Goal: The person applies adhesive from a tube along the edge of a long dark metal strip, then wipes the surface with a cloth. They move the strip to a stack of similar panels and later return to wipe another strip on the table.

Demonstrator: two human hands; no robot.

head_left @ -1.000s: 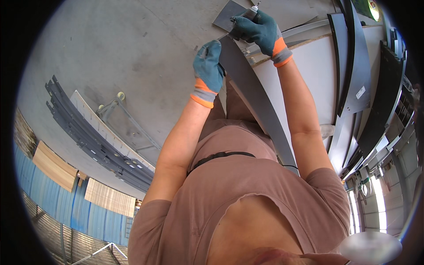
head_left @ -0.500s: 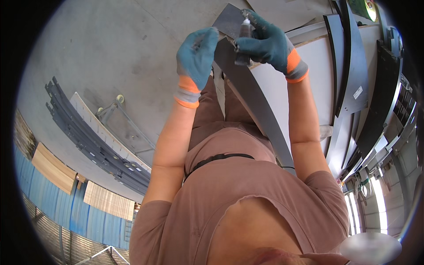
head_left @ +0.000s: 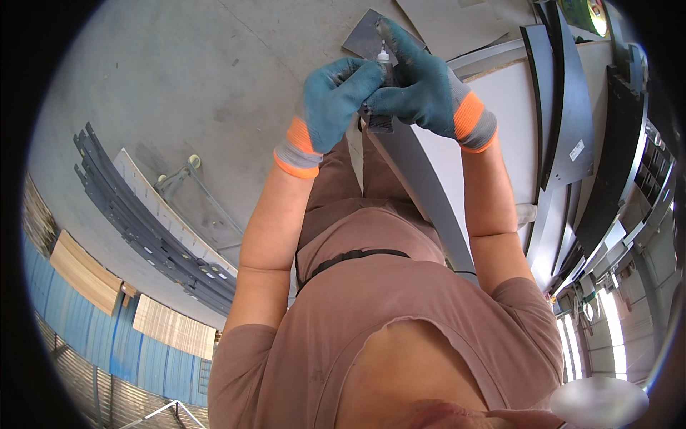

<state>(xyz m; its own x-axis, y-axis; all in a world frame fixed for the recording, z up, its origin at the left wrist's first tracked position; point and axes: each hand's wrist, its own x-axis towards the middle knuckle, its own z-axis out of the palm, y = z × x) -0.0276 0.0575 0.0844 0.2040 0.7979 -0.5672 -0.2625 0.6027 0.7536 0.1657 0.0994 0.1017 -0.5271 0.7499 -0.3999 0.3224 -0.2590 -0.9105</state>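
Note:
A small dark bottle with a white nozzle stands nearly upright between my gloved hands. My right hand, in a teal glove with an orange and grey cuff, is closed around it, its index finger stretched up past the nozzle. The bottle's dark lower end shows beneath the thumb. My left hand, gloved alike, has its fingers pinched together against the bottle's side, just below the nozzle. Whatever lies in that pinch is hidden. Below the hands a long dark grey panel runs down beside my legs.
To the right, a white board surface lies beside long dark curved panels. More dark strips are stacked at the left, near a wheeled metal frame. A grey plate lies beyond the hands.
My left hand has moved right and slightly down, and its fingertips now meet the bottle. The bottle and right hand have shifted slightly left and down.

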